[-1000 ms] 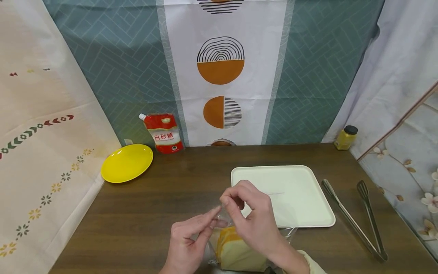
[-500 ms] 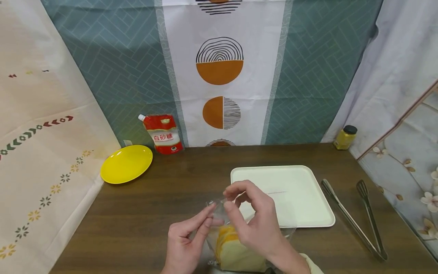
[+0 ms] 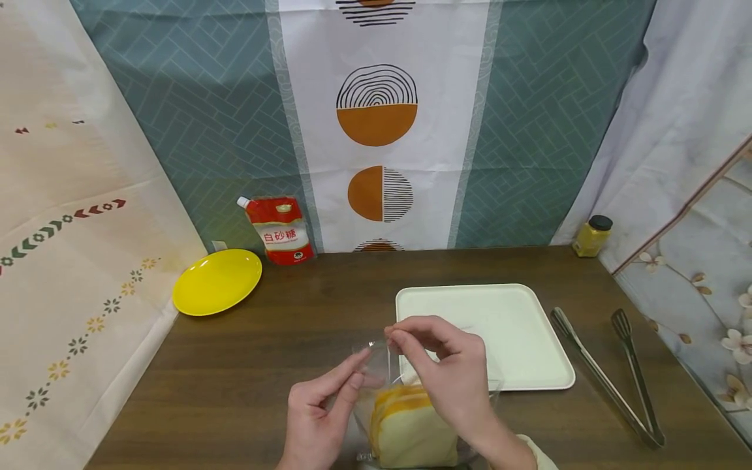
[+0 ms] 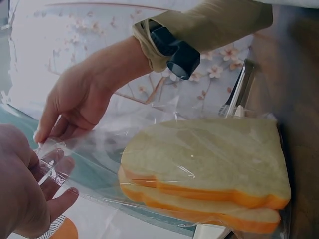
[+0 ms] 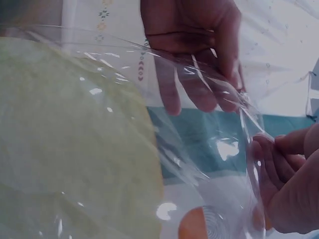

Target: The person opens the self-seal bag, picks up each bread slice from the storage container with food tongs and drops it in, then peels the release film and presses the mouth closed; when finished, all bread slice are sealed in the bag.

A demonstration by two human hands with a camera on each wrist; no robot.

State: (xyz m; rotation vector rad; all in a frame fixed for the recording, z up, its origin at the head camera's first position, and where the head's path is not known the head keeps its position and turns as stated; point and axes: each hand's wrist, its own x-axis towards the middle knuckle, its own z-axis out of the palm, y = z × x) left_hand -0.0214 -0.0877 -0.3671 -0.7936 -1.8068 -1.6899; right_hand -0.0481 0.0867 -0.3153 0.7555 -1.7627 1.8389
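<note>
- Bread slices (image 3: 414, 431), a few of them standing face to face, are inside a clear bag (image 4: 97, 157) at the near edge of the bench (image 3: 305, 313), just near of the white tray (image 3: 470, 303).
- Left hand (image 3: 323, 411): its thumb and fingers pinch the film at the upper end of the bag; in the right wrist view some other fingers lie rather straight behind the film.
- Right hand (image 3: 449, 369): its thumb and forefinger are closed together on the bag's edge, just right of the left hand.
- Between the two hands the film is drawn up above the bread. Whether the bag's mouth is already parted, I cannot tell.
- In my judgement, the step in hand is opening the bag, and no slice is yet out of it.
- The next move seems to call for a steady hold by the left fingers, while the right fingers spread the edge gently, because such thin film could slip or tear.
- To the right of the tray lie the tongs (image 3: 612, 388), untouched; they may serve for lifting a slice, once the opening is wide enough.
</note>
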